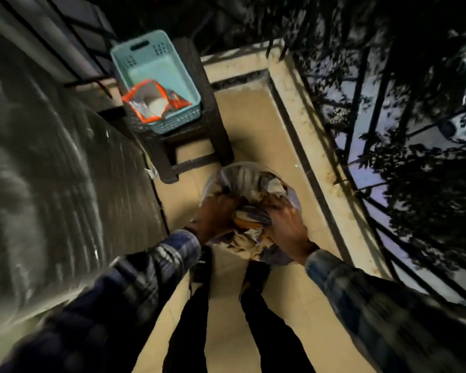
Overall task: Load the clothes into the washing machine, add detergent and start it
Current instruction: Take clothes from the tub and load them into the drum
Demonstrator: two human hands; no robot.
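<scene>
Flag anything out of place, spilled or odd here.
Nothing looks spilled or broken. The one oddity: an orange pouch lies open in the basket on the stool. The left hand and right hand grip the clothes.

The bundle of clothes (249, 184) is soft, crumpled cloth, partly striped. The laundry basket (170, 71) is smooth pale-blue plastic with perforated walls. The orange pouch (156, 103) in it has a glossy, foil-like film. The stool (221, 135) looks like dark woven wicker. The floor tiles (248, 117) are beige and matt, the sleeves (172, 249) plaid cloth, and the railing (355, 109) dark metal.
</scene>
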